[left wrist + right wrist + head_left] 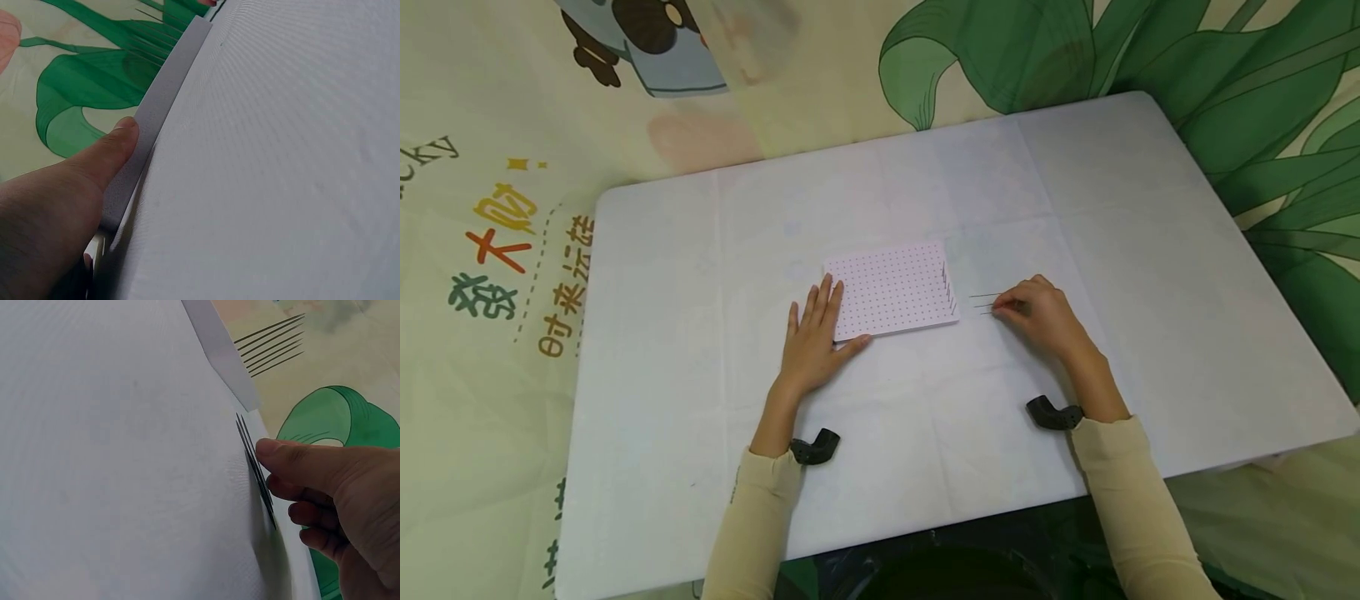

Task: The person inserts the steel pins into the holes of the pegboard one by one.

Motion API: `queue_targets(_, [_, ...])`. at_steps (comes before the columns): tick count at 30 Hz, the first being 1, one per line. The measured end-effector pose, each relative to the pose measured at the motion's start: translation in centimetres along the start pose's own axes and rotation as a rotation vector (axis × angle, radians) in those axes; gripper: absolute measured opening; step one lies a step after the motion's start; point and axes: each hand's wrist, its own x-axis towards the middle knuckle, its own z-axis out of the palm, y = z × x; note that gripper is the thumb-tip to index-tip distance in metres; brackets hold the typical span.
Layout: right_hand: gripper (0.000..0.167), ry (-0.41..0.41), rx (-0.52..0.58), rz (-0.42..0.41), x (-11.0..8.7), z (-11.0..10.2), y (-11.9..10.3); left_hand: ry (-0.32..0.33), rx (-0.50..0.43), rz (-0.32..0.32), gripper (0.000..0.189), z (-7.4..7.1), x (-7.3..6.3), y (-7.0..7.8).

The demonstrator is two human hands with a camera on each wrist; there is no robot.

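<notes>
**Fingers [832, 302] resting wide on a board [891, 292], others hovering narrow by loose pins [256, 470]**

The left hand [811, 354] is lying fingers apart over the board's left end, its thumb touching the near edge. The right hand [1047, 321] is keeping thumb and forefinger close together at the loose pins, right of the board; whether it is pinching one, I cannot tell. The holed board is lying on the white table [1150, 292] between the hands, upright pins [274, 347] standing along its right side. Beyond, a leaf-printed backdrop [1015, 54] is showing.
</notes>
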Motion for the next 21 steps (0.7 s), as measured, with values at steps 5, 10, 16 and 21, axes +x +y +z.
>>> queue_targets(5, [0.009, -0.017, -0.014, -0.014, -0.08, 0.07, 0.21, -0.006, 0.003, -0.003, 0.092, 0.05, 0.01, -0.03])
queue_targets(10, [0.007, -0.057, -0.043, -0.004, 0.12, 0.06, 0.21, -0.004, -0.002, -0.005, 0.092, 0.09, -0.01, -0.03])
queue_targets(16, [0.006, -0.107, -0.106, -0.024, 0.26, -0.07, -0.07, -0.001, -0.003, -0.003, 0.092, 0.19, 0.02, -0.06])
queue_targets(21, [0.006, -0.132, -0.139, -0.039, 0.20, -0.17, -0.57, 0.004, -0.004, -0.002, 0.092, 0.21, 0.04, -0.09])
